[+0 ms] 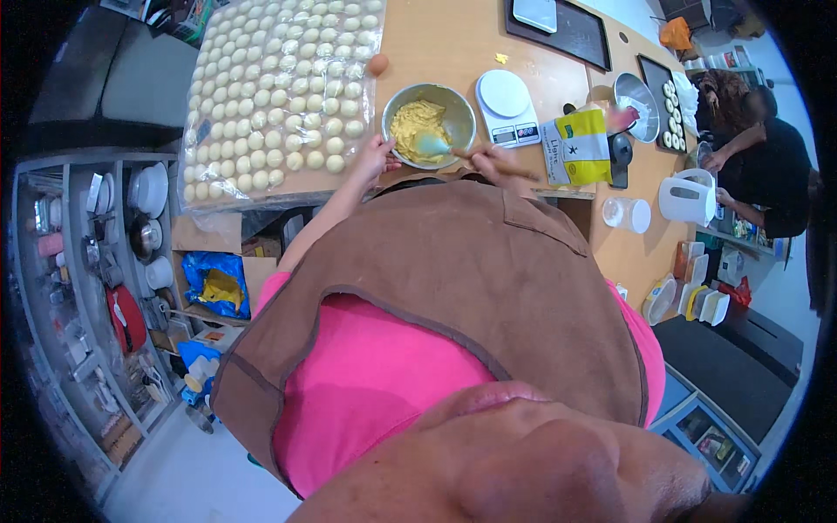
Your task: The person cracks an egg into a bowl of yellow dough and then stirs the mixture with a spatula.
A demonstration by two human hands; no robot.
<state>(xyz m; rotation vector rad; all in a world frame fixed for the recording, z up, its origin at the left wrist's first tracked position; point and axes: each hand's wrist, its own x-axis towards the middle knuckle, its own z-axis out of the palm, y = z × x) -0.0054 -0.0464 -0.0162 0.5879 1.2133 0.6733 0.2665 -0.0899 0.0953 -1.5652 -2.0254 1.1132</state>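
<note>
1. Right now, from the head view, I see my left hand (pixel 373 159) resting against the near rim of a round metal bowl (pixel 459 112) on the wooden table (pixel 445 44); its fingers curl lightly on the rim, steadying it.
2. My right hand (pixel 490 162) is closed around the wooden handle of a spatula (pixel 433 145), whose pale blue blade sits inside the bowl.
3. The bowl holds a crumbly yellow dough (pixel 413 125), heaped mostly toward the left side.
4. Just left of the bowl lies a clear plastic sheet (pixel 199 196) covered in rows of small pale dough balls (pixel 279 87); a brown egg (pixel 377 64) sits at its right edge, just beyond the bowl.
5. Right of the bowl stands a white kitchen scale (pixel 507 106), and beside that a yellow and white bag (pixel 575 146).
6. Farther right, another person (pixel 767 166) stands at the table's far end, near a white jug (pixel 689 196).
</note>
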